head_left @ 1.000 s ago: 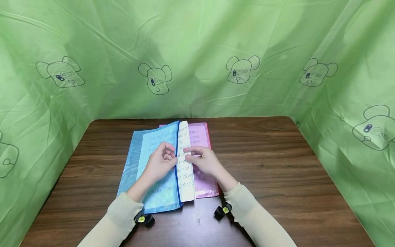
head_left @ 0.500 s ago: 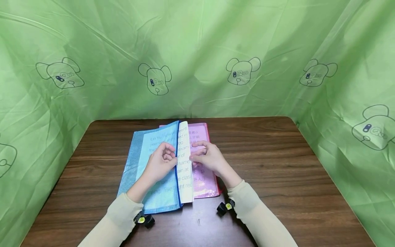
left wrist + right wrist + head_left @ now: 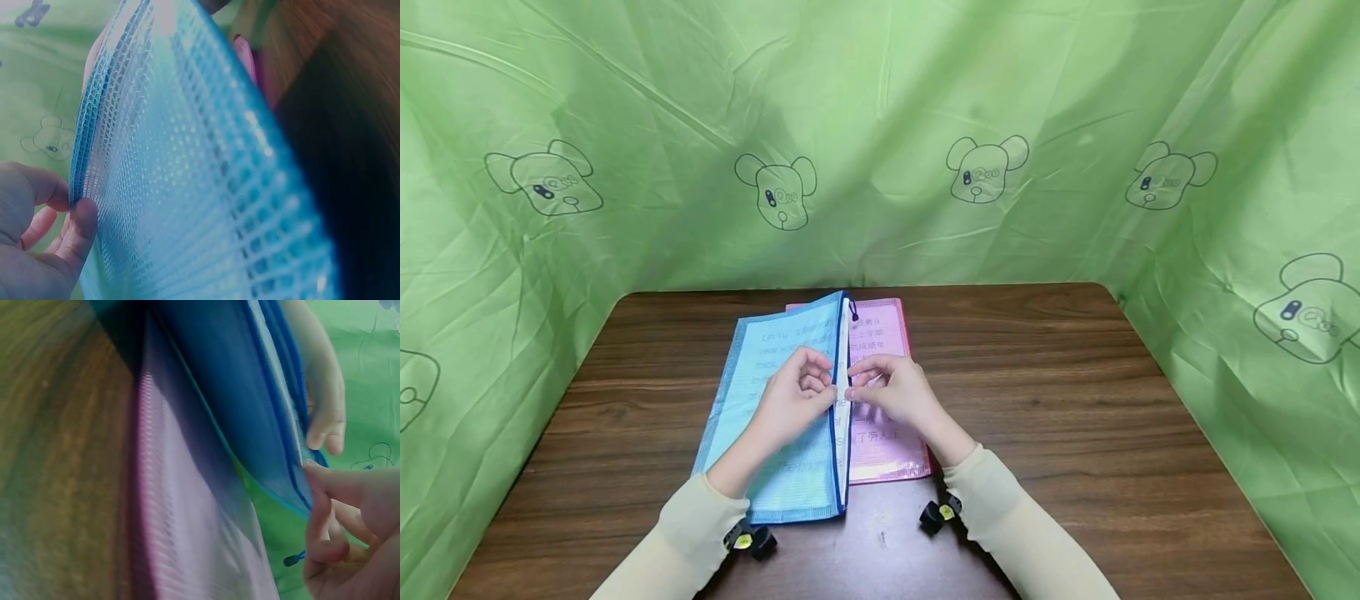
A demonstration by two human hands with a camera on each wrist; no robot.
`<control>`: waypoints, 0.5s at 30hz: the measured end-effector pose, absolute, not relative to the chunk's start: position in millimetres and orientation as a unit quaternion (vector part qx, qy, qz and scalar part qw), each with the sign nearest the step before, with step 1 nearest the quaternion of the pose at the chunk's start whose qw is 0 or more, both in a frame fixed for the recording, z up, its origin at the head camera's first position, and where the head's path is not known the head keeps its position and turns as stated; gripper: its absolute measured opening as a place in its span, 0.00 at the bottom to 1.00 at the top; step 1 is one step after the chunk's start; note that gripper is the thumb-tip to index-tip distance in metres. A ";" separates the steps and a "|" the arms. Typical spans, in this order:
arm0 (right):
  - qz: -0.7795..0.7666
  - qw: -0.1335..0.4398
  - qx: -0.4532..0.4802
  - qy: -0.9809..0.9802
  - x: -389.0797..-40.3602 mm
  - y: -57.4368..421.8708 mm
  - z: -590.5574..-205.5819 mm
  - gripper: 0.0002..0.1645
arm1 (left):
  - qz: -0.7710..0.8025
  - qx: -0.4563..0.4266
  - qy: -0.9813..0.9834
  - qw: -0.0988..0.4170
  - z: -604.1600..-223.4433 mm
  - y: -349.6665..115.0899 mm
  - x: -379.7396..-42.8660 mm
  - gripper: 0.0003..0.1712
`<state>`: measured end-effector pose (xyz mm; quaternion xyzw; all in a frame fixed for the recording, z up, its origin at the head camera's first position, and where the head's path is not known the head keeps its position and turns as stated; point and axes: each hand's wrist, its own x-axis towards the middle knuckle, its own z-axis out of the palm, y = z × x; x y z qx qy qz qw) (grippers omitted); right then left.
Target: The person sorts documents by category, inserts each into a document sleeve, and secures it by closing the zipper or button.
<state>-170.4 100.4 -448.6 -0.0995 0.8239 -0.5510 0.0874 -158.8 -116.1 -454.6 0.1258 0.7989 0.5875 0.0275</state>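
A blue mesh zipper pouch (image 3: 775,483) stands tilted up from the table, its zip edge raised and parted. Between its two edges shows a thin strip of white printed paper (image 3: 842,417), and more print shows through the mesh. My left hand (image 3: 793,392) pinches the near edge between thumb and forefinger, as the left wrist view shows on the mesh rim (image 3: 87,137). Opposite, my right hand (image 3: 898,392) pinches the other edge of the pouch, seen in the right wrist view beside the dark blue zip tape (image 3: 284,425). A blue zip pull (image 3: 294,559) hangs near the right fingers.
Beneath and to the right lies a pink mesh pouch (image 3: 895,450) with printed paper inside, flat on the brown wooden table (image 3: 1060,400). Green curtain (image 3: 880,167) with mouse drawings surrounds the table's back and sides.
The white paper has gone from jutting out of the blue pouch to lying almost wholly inside it. My right hand drew back slightly, then returned left and now pinches the pouch's edge.
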 end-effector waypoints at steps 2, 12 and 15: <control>-0.526 0.068 -0.103 0.842 -169.7 98.6 -449.7 0.17 | 0.594 0.128 0.794 0.029 -453.7 -115.8 -158.1 0.18; -0.461 0.030 -0.142 0.875 -165.3 93.3 -456.2 0.15 | 0.620 0.125 0.772 0.055 -449.6 -114.0 -155.3 0.18; -0.460 0.036 -0.139 0.876 -164.5 92.8 -455.3 0.15 | 0.618 0.120 0.775 0.059 -449.4 -114.0 -154.8 0.18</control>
